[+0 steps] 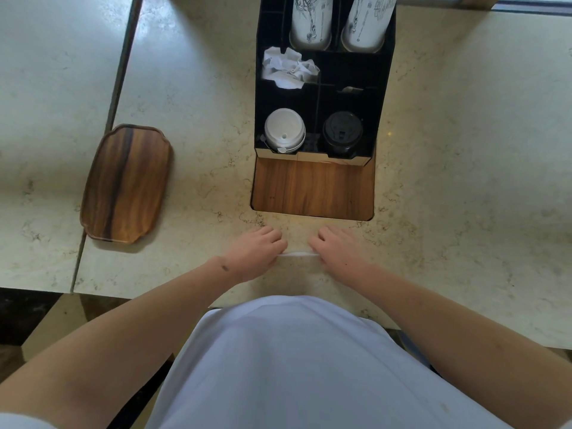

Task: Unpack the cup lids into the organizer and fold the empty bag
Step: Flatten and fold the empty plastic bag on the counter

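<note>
On the pale marble counter (448, 150), just in front of the wooden face of the organizer (312, 187), a thin strip of clear bag (298, 254) is stretched flat between the two hands. The left end of the bag is pinned under the left hand (258, 250), whose fingers are curled down onto the counter; the right end is held the same way under the right hand (335, 249). Whether the bag is pinched or only pressed cannot be told.

The organizer is divided into black compartments. In the near left one a stack of white lids (284, 130) is seen, and in the near right one a stack of black lids (342, 131). Crumpled white paper (288, 68) is held in the middle left compartment. Two stacks of printed white cups (311, 23) are stood in the far compartments.

The bag appears nearly transparent, narrow and flattened, with only a pale edge showing against the stone.

A wooden tray (127, 184) is laid well to the left.
</note>
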`<state>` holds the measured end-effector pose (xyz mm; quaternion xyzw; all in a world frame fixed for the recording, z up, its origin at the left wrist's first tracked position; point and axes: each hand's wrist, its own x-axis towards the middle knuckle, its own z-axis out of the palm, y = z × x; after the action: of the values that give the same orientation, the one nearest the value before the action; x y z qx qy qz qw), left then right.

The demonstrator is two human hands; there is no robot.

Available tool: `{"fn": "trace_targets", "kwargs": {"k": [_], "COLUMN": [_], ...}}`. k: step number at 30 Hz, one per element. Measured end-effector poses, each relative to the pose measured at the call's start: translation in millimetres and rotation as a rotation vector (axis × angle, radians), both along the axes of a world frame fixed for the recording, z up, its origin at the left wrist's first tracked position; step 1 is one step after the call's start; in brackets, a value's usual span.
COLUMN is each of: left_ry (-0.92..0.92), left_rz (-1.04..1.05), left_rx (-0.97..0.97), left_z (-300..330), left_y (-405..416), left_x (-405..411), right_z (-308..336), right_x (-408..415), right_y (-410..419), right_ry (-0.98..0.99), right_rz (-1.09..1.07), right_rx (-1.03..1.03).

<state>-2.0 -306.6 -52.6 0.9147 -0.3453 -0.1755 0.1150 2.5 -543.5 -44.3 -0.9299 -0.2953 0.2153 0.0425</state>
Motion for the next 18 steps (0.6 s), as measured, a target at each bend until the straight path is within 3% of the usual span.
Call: {"fn": "trace_targets", "kwargs": {"k": [10,18], "left_ry": [0.01,0.167], "left_rz": [-0.035,0.28], "left_rx": [0.135,-0.05], "left_z": [-3.2,0.7], "left_y": [-1.8,1.4], "left_x": [-10.0,-13.9], "right_z": [1.1,6.6], "right_x": [-1.4,-2.5], "right_y": [-11.1,-12.8], "right_ry": [0.003,0.042], "right_rz": [0.104,-0.02], "right_rx": [-0.036,0.069]}}
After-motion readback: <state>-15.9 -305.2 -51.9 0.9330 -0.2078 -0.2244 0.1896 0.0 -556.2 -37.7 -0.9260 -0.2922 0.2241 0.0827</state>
